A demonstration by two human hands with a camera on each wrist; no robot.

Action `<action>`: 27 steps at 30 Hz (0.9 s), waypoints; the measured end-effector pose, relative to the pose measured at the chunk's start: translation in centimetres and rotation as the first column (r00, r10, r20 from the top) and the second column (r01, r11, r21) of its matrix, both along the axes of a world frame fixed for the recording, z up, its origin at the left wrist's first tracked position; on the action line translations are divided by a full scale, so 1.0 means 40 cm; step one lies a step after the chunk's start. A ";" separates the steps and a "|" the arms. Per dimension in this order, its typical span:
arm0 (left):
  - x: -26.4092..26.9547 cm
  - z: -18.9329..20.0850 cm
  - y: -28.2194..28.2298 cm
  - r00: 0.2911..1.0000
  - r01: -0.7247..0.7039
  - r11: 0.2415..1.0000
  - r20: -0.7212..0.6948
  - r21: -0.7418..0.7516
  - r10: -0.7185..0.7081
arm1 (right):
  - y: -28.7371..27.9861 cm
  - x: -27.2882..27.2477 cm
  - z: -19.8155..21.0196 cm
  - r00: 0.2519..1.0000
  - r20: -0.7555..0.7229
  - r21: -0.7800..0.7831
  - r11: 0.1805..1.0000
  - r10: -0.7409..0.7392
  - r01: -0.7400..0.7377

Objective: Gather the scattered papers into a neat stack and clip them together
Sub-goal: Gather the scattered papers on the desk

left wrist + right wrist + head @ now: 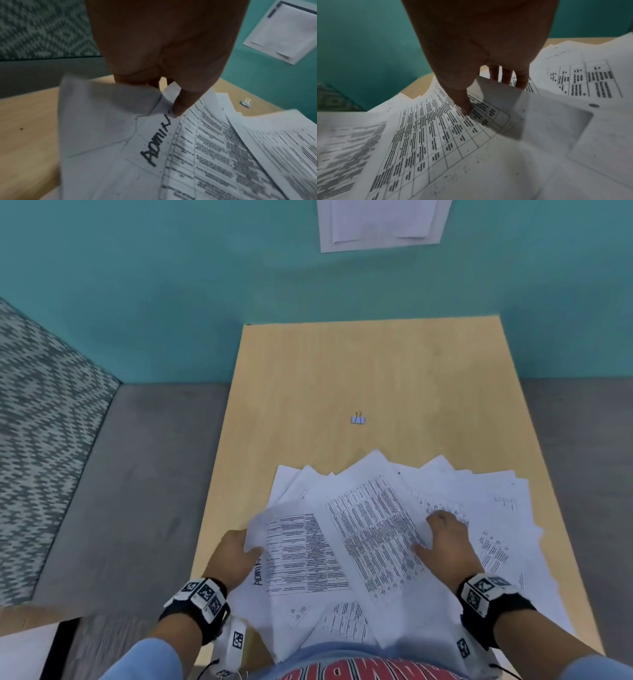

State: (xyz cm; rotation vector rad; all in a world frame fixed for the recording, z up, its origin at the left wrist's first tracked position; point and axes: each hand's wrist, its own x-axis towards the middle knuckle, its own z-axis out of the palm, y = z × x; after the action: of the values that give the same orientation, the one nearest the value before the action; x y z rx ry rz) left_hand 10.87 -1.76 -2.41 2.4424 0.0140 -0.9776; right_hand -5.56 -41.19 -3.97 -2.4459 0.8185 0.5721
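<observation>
Teal walls back the light wood desk (308, 378), where your printed papers (376, 529) lie fanned across its near edge, some overhanging it. Your left hand (236, 556) pinches the left edge of a lifted sheet marked in black pen (154, 142), thumb on top, while your right hand (448, 542) has its thumb on one sheet and fingers tucked behind its raised edge. A small blue binder clip (358, 418) sits apart at mid-desk.
</observation>
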 end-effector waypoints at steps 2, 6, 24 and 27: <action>-0.013 -0.012 -0.001 0.997 0.078 0.994 0.016 0.075 -0.079 | 0.007 0.009 0.005 0.997 -0.001 0.065 0.995 -0.073 0.073; -0.050 0.005 -0.040 0.998 0.065 0.997 0.018 0.032 -0.066 | 0.018 0.013 0.000 0.985 0.004 0.198 0.966 -0.171 0.167; 0.004 0.073 0.063 0.932 -0.350 0.869 -0.224 -0.351 0.285 | -0.067 -0.052 0.089 0.855 0.021 0.739 0.584 -0.519 0.336; -0.009 0.084 0.067 0.875 -0.479 0.731 -0.325 -0.486 0.358 | -0.074 -0.067 0.093 0.756 -0.021 0.792 0.451 -0.654 0.412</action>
State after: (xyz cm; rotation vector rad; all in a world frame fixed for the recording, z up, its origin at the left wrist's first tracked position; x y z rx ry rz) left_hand 10.52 0.92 0.95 1.6840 0.3066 -0.8693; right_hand -8.22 -44.14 -0.25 -1.3071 0.9235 0.2066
